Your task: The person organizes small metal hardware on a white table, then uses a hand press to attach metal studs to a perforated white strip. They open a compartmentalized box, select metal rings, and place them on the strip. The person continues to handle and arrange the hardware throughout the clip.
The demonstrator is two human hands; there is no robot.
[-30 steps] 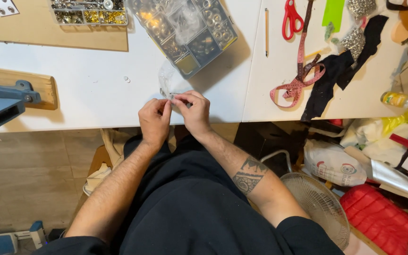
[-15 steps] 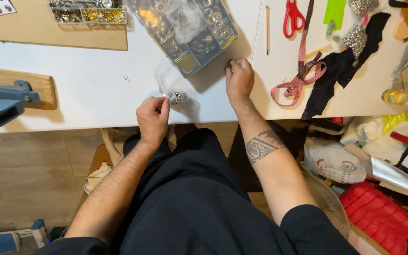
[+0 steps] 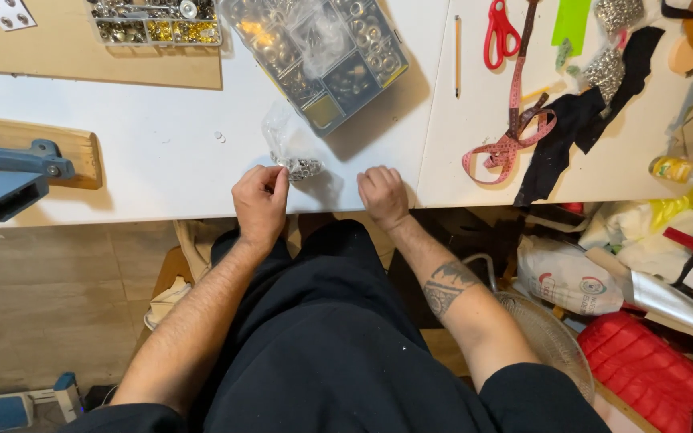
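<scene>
My left hand [image 3: 260, 200] pinches the lower edge of a small clear plastic bag [image 3: 290, 148] that holds several small silver metal fittings, lying on the white table [image 3: 154, 160] near its front edge. My right hand [image 3: 382, 195] rests at the table's front edge, to the right of the bag, fingers curled, holding nothing that I can see. Just behind the bag stands a clear compartment box [image 3: 322, 56] of metal eyelets and rivets, set at an angle.
A second parts tray [image 3: 154, 22] sits on a wooden board at back left. A blue hand press [image 3: 2, 180] on a wood block is at left. Red scissors [image 3: 500, 32], a pencil [image 3: 458, 44], pink tape measure [image 3: 515, 136] and black leather scraps [image 3: 579, 128] lie right. Bags and a fan crowd the floor.
My right hand left the bag, reached up to the compartment box, then came back down to the table's front edge. My left hand stayed on the bag.
</scene>
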